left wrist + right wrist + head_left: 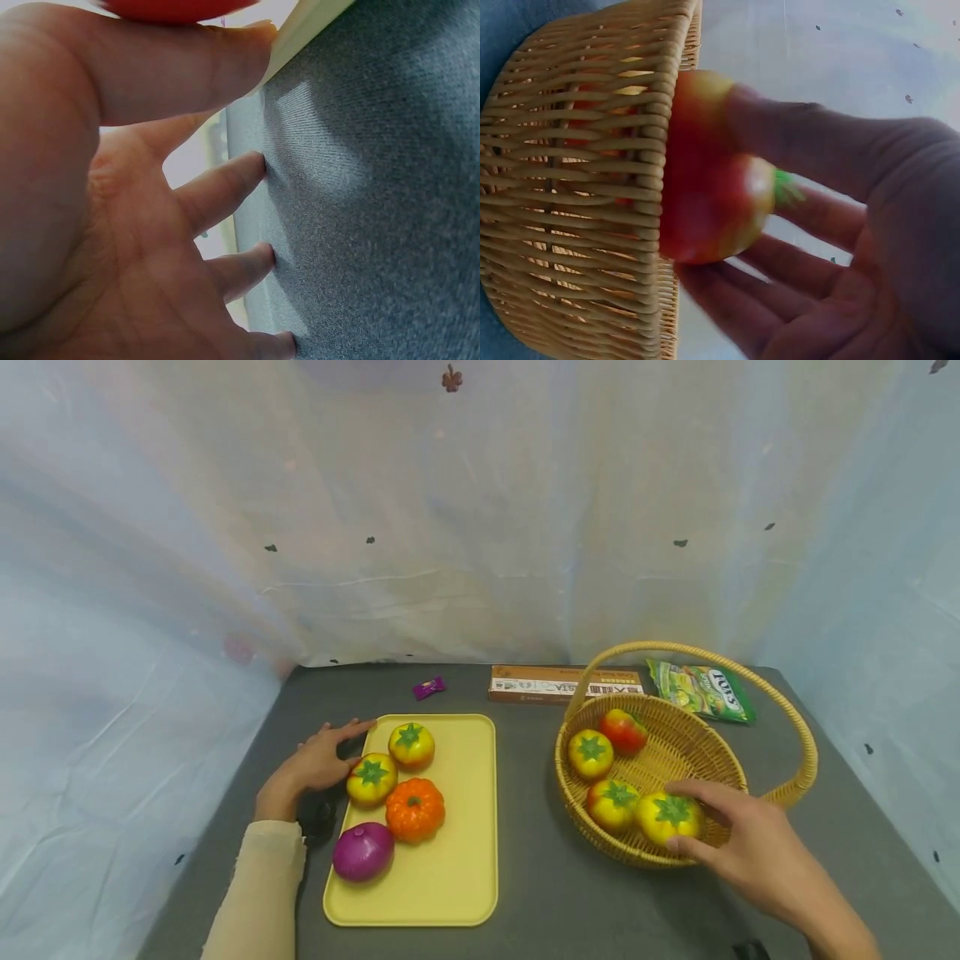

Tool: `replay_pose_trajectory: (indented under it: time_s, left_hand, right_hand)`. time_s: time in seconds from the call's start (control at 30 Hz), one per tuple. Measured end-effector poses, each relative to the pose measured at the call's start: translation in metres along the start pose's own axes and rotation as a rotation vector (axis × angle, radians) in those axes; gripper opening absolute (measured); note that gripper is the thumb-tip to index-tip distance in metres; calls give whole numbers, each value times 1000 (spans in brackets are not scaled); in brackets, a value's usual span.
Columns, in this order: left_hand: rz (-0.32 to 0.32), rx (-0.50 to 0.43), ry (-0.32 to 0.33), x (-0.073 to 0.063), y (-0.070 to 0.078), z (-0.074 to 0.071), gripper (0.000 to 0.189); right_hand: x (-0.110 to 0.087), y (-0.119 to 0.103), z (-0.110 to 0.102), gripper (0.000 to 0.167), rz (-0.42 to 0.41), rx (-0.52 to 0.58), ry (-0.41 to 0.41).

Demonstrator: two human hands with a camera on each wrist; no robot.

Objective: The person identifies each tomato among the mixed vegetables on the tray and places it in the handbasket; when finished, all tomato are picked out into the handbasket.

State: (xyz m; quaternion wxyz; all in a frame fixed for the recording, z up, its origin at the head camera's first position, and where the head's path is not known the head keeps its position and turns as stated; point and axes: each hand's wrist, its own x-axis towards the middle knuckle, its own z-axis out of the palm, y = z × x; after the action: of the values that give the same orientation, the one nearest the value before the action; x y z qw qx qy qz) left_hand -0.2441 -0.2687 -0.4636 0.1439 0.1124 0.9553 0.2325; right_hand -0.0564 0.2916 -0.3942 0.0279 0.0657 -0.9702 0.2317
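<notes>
Around the back and sides, pale sheeting (480,527) with scattered dark flecks. Beneath, a dark grey tabletop (527,827). At right, a wicker basket (678,743) with a tall arched handle (787,717); at left, a yellow tray (450,893). Behind the basket, partly blocked by the handle, a long brown box (528,673) and a green snack bag (701,692). Left hand (318,760) with fingers spread onto the tabletop, thumb at the tray's edge. Right hand (750,835) gripping a yellow tomato (666,820) at the basket's near side, beside a second tomato (611,807); farther back inside, two others (590,755). On the tray, mostly leftward, a purple onion (363,852), an orange pumpkin (415,810), two small tomatoes (411,747). Beyond, a tiny purple packet (429,687).
</notes>
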Motion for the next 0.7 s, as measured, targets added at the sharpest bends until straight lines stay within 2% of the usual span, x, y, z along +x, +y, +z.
replay_pose_trajectory:
  time_s: [0.17,0.47,0.57,0.7]
  left_hand:
    - [3,-3,-2,0,1,0,70]
    - [1,-3,0,-1,2,0,70]
    - [2,-16,-1,-1,2,-1,70]
    - [7,-29,-1,-1,2,-1,70]
  right_hand:
    - [4,1,6,57,26,9,-65]
    - [16,-6,20,56,62,188,-111]
    - [22,-8,26,53,44,229,-92]
    - [30,-10,37,48,-28,270,-56]
